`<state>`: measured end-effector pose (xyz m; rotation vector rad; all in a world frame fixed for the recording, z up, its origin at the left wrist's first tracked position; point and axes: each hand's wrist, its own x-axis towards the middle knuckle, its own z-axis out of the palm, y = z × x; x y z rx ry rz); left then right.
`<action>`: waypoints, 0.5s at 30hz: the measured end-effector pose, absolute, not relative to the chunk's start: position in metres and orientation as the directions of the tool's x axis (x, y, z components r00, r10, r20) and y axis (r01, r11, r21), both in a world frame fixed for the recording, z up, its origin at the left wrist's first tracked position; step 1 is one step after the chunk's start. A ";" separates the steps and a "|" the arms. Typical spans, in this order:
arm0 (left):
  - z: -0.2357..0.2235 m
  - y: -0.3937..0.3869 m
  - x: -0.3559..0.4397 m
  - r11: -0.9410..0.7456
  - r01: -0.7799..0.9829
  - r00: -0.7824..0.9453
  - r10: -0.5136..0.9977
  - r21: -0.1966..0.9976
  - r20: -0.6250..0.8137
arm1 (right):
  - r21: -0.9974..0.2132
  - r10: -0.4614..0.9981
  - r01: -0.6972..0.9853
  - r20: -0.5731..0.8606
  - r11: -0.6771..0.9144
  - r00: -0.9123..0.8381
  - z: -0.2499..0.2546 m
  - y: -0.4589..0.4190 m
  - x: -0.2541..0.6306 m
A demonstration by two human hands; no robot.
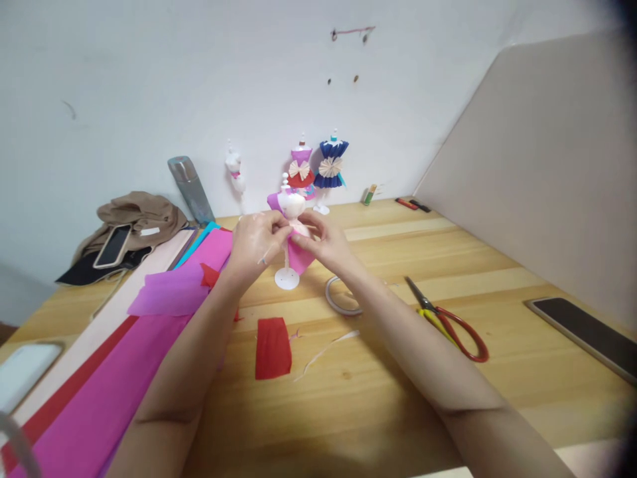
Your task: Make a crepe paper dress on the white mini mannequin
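Note:
A small white dress form [293,206] stands on its round base between my hands. Purple crepe paper [275,202] covers one side of its bust. Pink crepe paper [300,259] hangs at its waist. My left hand [259,240] is closed in a pinch at the waist, gripping the pink paper's upper edge. On the other side, my right hand [326,240] has its thumb pressed on the pink paper, with the fingers curled behind the form. A narrow white strip seems to cling to my left hand. The fingertips partly hide the waist.
Red-and-yellow scissors [448,325], a tape roll [343,297] and a red paper piece [273,348] lie nearby. Stacked coloured paper [114,392] fills the left side. Dressed forms [331,162] stand by the wall near a grey bottle [192,189]. A phone [582,332] lies right.

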<state>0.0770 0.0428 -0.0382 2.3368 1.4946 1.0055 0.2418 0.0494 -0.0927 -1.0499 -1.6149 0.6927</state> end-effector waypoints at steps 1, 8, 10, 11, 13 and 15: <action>-0.039 0.043 0.077 -0.473 0.734 0.261 0.859 0.487 0.441 | -0.845 0.891 0.293 0.448 0.448 -0.069 -0.092 0.051 0.243; -0.039 0.043 0.080 -0.452 0.757 0.232 0.861 0.472 0.453 | -0.843 0.911 0.349 0.399 0.409 -0.103 -0.082 0.056 0.247; -0.039 0.043 0.080 -0.445 0.762 0.225 0.863 0.471 0.452 | -0.838 0.911 0.362 0.397 0.409 -0.110 -0.079 0.057 0.246; -0.038 0.042 0.080 -0.444 0.761 0.223 0.863 0.473 0.452 | -0.836 0.910 0.365 0.400 0.410 -0.108 -0.078 0.058 0.246; -0.038 0.041 0.080 -0.449 0.756 0.227 0.863 0.476 0.452 | -0.834 0.906 0.359 0.409 0.418 -0.105 -0.079 0.059 0.245; -0.037 0.040 0.081 -0.448 0.760 0.231 0.864 0.471 0.448 | -0.839 0.904 0.341 0.414 0.424 -0.105 -0.080 0.061 0.244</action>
